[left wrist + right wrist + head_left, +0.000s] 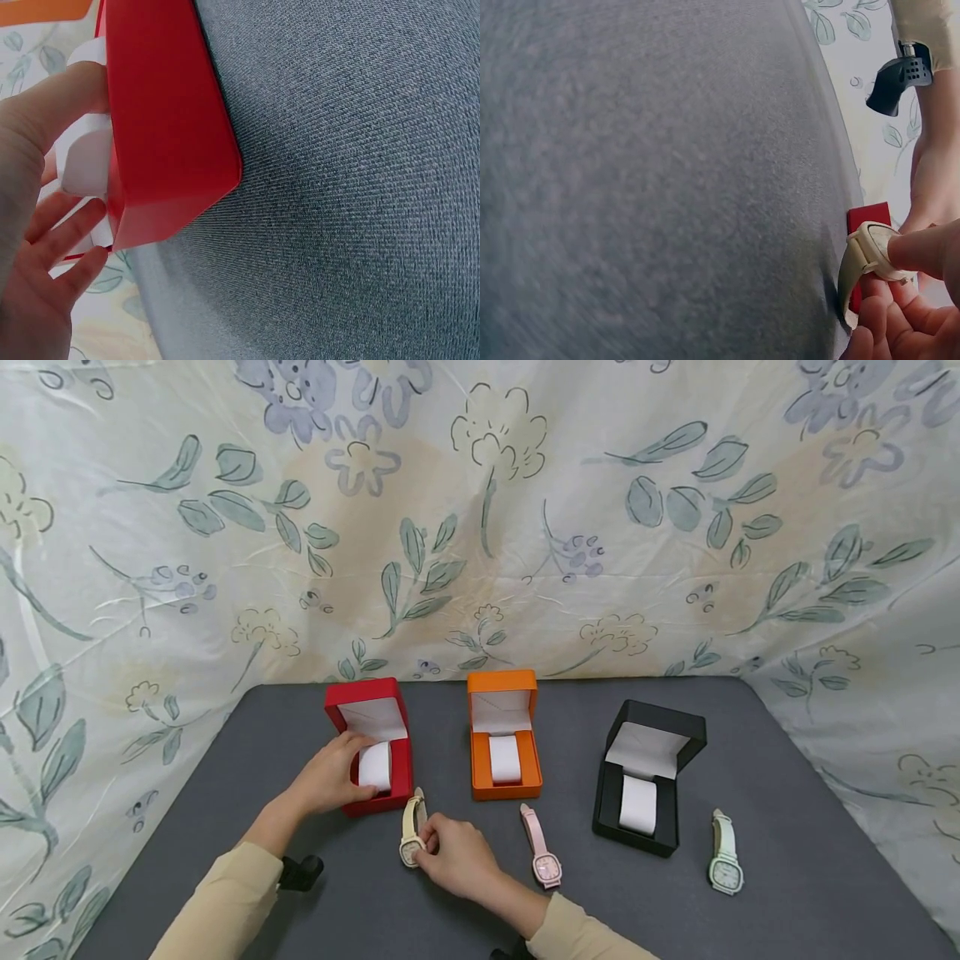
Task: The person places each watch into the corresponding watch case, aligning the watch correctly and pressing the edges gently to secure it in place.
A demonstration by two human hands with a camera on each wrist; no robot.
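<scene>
A red watch box (401, 764) stands with its lid up at the left of the table. My left hand (332, 774) reaches in from its left side. Thumb and fingers lie around the white watch cushion (86, 154) inside, gripping it at its ends. Just in front of that box, my right hand (459, 853) pinches a cream wristwatch (412, 842) by its case. In the right wrist view the thumb lies on the face of the watch, with fingers beneath and the strap (849, 281) hanging down. A pink wristwatch (543, 852) lies right of this hand.
An orange watch box (507, 792) and a black watch box (609, 797) stand with lids up, each holding a white cushion. A pale green wristwatch (724, 856) lies right of the black box. Dark grey cloth covers the table (615, 910); a floral curtain (540, 593) hangs behind.
</scene>
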